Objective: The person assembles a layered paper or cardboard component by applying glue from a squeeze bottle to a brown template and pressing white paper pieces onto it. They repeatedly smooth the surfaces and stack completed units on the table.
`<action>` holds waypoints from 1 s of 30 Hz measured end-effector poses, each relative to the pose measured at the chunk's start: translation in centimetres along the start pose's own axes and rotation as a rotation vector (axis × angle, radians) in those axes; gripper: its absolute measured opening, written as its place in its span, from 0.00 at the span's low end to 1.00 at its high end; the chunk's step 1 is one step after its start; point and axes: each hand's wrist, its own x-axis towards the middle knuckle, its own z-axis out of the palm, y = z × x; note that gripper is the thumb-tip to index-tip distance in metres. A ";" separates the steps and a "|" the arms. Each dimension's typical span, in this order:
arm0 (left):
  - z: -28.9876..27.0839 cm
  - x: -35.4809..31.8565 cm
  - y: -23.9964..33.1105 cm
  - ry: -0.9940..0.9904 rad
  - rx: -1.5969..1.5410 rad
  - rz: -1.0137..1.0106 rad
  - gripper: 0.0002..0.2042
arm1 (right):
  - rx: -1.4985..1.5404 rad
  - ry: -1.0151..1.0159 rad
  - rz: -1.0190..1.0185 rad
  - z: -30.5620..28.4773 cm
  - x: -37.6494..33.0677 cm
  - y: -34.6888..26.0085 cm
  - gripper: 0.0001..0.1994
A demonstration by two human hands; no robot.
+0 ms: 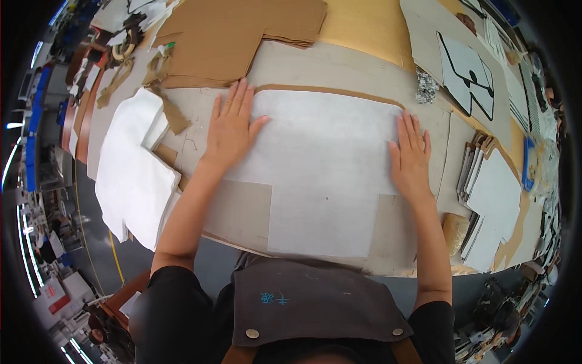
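A white T-shaped sheet [327,158] lies flat on the table before me, its narrower part toward my body. Along its far edge shows a thin brown strip [327,91], apparently a brown piece beneath it. My left hand [231,127] rests at the sheet's left upper corner, palm down, fingers stretched and thumb spread onto the white. At the right edge lies my right hand [412,151], fingers extended, palm down on the corner. Neither hand grasps anything. What lies under the palms is hidden.
Brown cut sheets [212,42] are stacked at the far left. White pieces [130,170] hang over the table's left edge. At right lie a stack of white-and-brown pieces [494,200], a tan roll-like block [454,233] and a board with black outlines [464,76]. Brown scraps [173,112] lie left.
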 end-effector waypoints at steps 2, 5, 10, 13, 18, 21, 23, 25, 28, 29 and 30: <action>-0.6 -1.4 -0.8 0.035 -0.064 0.017 0.33 | 0.003 0.023 0.012 -0.3 0.1 0.0 0.28; -1.2 -3.2 -0.6 -0.059 -0.030 0.092 0.35 | -0.002 0.020 0.005 -0.4 0.5 -0.4 0.28; -1.9 -3.2 -3.2 0.055 0.004 -0.081 0.36 | 0.010 0.019 -0.020 -0.6 1.3 -1.5 0.29; -3.2 -4.1 -2.7 0.008 -0.023 -0.006 0.35 | 0.039 0.025 -0.049 -0.7 1.7 -2.2 0.29; -2.5 -4.1 -3.0 -0.059 0.025 -0.058 0.34 | 0.054 0.019 -0.065 -0.8 1.9 -2.9 0.28; -3.8 -2.4 -3.3 0.108 -0.082 -0.032 0.34 | 0.094 0.056 -0.016 -1.8 1.6 -1.8 0.28; -4.0 -1.9 -2.0 0.055 -0.111 0.057 0.33 | 0.094 0.070 0.015 -1.7 1.2 -0.5 0.28; -2.8 -1.3 -0.8 -0.001 -0.079 0.076 0.33 | 0.083 0.110 0.040 -2.0 0.7 1.1 0.27; -0.1 -0.6 -1.2 -0.005 -0.017 0.017 0.31 | 0.081 0.218 0.047 -2.0 1.7 3.0 0.26; -0.2 -0.1 -0.8 0.060 -0.068 0.015 0.31 | 0.082 0.264 0.042 -2.4 2.1 3.8 0.25; -0.4 0.4 -0.3 0.121 -0.113 0.003 0.30 | 0.092 0.308 0.029 -2.5 2.7 4.3 0.25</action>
